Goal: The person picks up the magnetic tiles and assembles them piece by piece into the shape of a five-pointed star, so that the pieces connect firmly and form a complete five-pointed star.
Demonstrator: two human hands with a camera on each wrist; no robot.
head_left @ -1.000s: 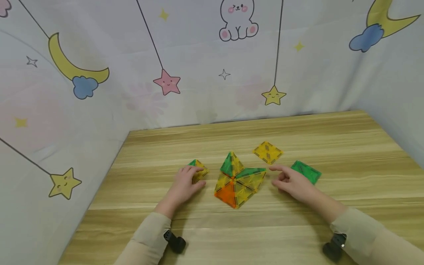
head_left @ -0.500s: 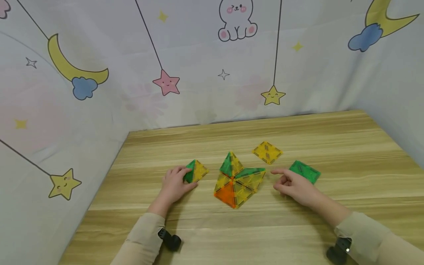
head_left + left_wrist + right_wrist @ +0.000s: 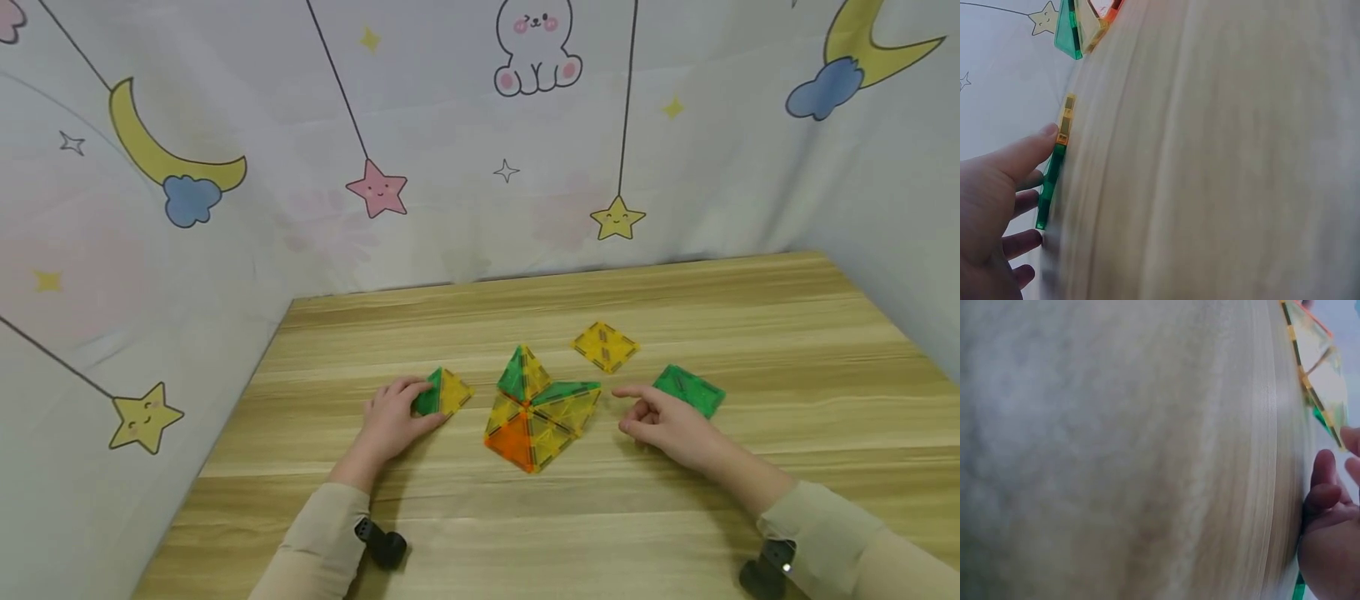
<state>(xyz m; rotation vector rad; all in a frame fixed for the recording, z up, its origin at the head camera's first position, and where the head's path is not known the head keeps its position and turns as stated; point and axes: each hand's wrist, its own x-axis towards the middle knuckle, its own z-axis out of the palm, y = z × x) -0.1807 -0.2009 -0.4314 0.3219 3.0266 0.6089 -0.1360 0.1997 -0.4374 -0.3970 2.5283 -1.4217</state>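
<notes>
From the cluster (image 3: 553, 427) standing between the hands, the left hand (image 3: 392, 419) at nine o'clock loosely touches the green-yellow pair (image 3: 453, 393), thumb and fingers parted, while the right hand (image 3: 670, 423) at three, gripping nothing, partly covers the green tile (image 3: 694, 390), the yellow tile (image 3: 606, 347) lying at two.

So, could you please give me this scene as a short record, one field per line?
Left hand: touches the green-and-yellow pair
Right hand: holds nothing; a gap separates it from the joined group in the head view
Joined group colors: green, yellow and orange
Yellow tile: beyond the joined group, toward the right
Green tile: partly hidden by the right hand
Surface: wood-patterned table
</notes>
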